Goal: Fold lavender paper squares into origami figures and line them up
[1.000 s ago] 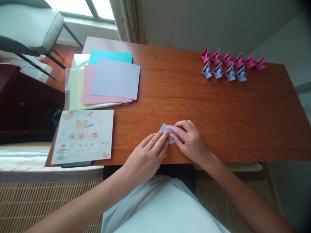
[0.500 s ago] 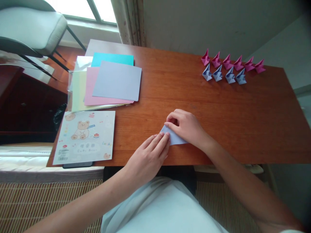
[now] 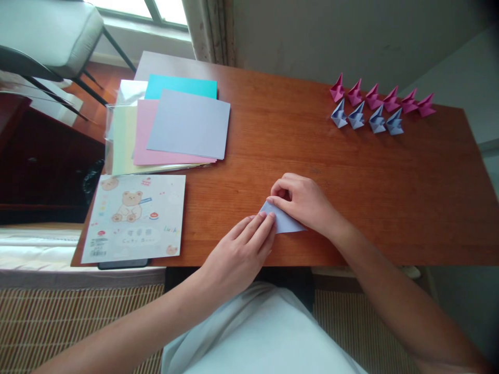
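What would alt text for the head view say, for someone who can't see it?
The left hand rests on lilac paper on a table, while the right hand touches the paper's far corner. Coloured sheets and a bear-printed cover lie to the left; at the back right, six pink folded pieces stand behind four blue ones.

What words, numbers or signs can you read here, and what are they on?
"Lu...": at the right of the white rectangular card with a teddy bear printed on it; the ending is blurred, maybe "Lucky".
"C... Bear": pale letters lower on that card, probably "Cute Bear".
Too small or blurred: the pale characters above that, and the print around the black barcode.
No writing shows on the folded pale-lilac paper.
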The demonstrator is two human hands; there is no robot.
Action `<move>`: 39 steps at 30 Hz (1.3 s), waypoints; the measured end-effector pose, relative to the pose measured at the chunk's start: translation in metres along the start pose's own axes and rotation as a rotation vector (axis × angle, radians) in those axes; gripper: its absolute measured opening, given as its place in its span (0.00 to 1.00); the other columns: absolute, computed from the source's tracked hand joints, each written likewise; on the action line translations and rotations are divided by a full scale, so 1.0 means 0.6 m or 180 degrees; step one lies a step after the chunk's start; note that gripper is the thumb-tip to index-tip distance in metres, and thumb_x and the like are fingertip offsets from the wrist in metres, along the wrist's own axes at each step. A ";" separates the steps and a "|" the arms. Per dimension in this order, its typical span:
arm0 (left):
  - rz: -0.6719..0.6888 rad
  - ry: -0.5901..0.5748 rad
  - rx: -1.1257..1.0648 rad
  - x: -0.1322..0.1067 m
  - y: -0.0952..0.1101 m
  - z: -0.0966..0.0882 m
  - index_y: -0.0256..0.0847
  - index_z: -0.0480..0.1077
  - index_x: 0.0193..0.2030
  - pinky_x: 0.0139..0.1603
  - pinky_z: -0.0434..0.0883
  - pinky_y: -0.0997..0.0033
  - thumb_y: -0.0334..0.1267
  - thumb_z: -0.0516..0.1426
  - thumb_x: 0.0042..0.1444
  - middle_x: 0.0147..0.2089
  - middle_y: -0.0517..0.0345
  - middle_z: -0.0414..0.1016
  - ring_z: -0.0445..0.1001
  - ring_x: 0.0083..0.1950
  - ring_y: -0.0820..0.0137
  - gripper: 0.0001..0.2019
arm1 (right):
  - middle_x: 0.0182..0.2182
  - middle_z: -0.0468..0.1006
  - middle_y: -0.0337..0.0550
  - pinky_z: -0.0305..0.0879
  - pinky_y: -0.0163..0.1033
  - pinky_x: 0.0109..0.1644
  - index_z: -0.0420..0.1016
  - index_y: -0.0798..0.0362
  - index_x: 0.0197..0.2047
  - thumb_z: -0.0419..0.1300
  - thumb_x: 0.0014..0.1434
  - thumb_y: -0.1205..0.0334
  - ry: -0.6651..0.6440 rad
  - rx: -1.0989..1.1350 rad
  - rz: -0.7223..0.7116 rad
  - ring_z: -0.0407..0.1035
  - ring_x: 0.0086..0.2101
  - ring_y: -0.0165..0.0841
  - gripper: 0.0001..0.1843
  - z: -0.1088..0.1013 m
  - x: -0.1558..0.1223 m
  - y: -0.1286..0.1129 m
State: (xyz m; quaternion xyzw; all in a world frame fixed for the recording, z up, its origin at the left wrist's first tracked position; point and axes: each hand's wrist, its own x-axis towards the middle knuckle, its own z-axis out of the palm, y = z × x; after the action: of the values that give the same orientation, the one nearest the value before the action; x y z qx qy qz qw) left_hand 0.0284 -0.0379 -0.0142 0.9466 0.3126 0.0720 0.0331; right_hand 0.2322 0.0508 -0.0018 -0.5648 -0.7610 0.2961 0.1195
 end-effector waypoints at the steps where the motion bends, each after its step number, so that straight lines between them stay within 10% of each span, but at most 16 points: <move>1: -0.0003 -0.0002 -0.0009 0.000 0.000 0.000 0.24 0.63 0.67 0.71 0.63 0.53 0.31 0.51 0.68 0.72 0.37 0.63 0.65 0.70 0.53 0.23 | 0.31 0.75 0.37 0.60 0.37 0.37 0.76 0.50 0.31 0.66 0.59 0.61 -0.0002 -0.0009 0.0001 0.69 0.32 0.31 0.06 0.000 0.000 0.000; 39: -0.0008 -0.0102 0.0110 0.007 0.001 -0.009 0.26 0.65 0.67 0.71 0.63 0.54 0.31 0.51 0.68 0.71 0.39 0.64 0.66 0.70 0.53 0.22 | 0.25 0.77 0.39 0.51 0.37 0.29 0.79 0.50 0.26 0.70 0.56 0.51 -0.1049 -0.1016 -0.0197 0.66 0.26 0.30 0.13 -0.056 0.050 -0.007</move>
State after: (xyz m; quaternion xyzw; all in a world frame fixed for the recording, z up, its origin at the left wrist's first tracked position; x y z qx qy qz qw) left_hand 0.0309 -0.0356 -0.0086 0.9476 0.3144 0.0514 0.0218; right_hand 0.2361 0.0883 0.0228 -0.4969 -0.8243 0.2564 -0.0882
